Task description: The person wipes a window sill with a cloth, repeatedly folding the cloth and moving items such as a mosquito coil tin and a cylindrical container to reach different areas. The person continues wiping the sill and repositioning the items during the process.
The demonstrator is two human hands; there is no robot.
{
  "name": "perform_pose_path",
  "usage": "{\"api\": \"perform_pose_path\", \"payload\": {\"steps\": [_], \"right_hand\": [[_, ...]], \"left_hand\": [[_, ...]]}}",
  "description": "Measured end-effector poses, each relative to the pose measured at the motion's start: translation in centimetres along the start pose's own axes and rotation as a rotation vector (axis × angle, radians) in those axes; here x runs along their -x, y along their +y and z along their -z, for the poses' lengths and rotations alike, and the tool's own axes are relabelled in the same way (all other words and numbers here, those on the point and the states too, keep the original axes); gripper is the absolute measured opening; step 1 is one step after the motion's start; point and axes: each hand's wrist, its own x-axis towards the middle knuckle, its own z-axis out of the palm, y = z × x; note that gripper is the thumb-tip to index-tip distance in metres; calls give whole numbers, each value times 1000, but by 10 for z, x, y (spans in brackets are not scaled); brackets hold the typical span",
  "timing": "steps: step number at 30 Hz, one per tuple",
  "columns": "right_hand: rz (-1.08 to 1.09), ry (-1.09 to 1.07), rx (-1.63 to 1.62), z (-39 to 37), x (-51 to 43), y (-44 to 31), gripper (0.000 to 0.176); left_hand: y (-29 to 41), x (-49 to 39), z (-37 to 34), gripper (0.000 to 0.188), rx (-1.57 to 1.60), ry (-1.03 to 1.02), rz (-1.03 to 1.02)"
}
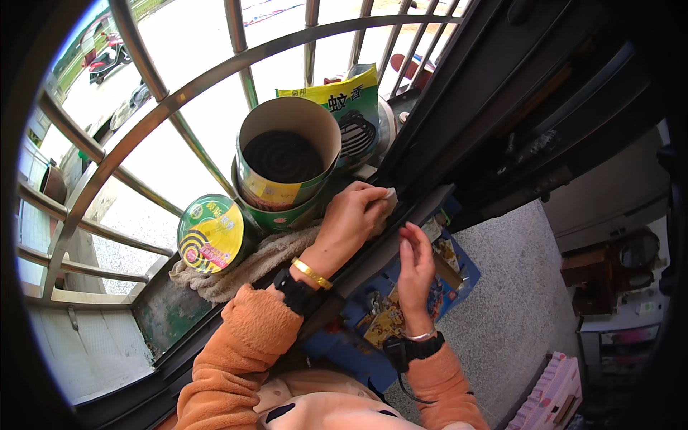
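Observation:
My left hand [346, 223] grips part of a greyish cloth [388, 207] at the dark window frame, a gold bracelet and black band on its wrist. My right hand [416, 269], with a silver bracelet, hangs beside the frame, its fingers slightly curled and nothing seen in them. Left of my left hand stands an open cylindrical tin [263, 188] with a dark mosquito coil inside. Behind it leans a yellow and green mosquito coil packet [357, 107]. A round green and yellow tin lid [210, 234] rests near a bunched beige towel [258, 263] on the sill.
Curved metal window bars [183, 97] enclose the sill on the outer side. The dark window frame [371, 258] runs diagonally past my hands. Below it is a blue table [365, 355] with colourful packets. A frilled pink box [548, 398] is on the floor at the lower right.

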Motion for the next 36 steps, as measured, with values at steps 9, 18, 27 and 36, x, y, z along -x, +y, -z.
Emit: {"api": "perform_pose_path", "payload": {"steps": [9, 18, 27, 36], "right_hand": [[-166, 19, -43, 58, 16, 15, 31], [-264, -23, -83, 67, 20, 20, 24], [-211, -76, -120, 66, 17, 8, 21], [-64, -138, 187, 64, 2, -13, 27]], "left_hand": [[-33, -32, -50, 22, -407, -239, -225], [-33, -41, -61, 12, -413, -193, -269], [-28, -33, -56, 16, -817, -221, -324], [-22, -15, -35, 28, -772, -409, -225]]}}
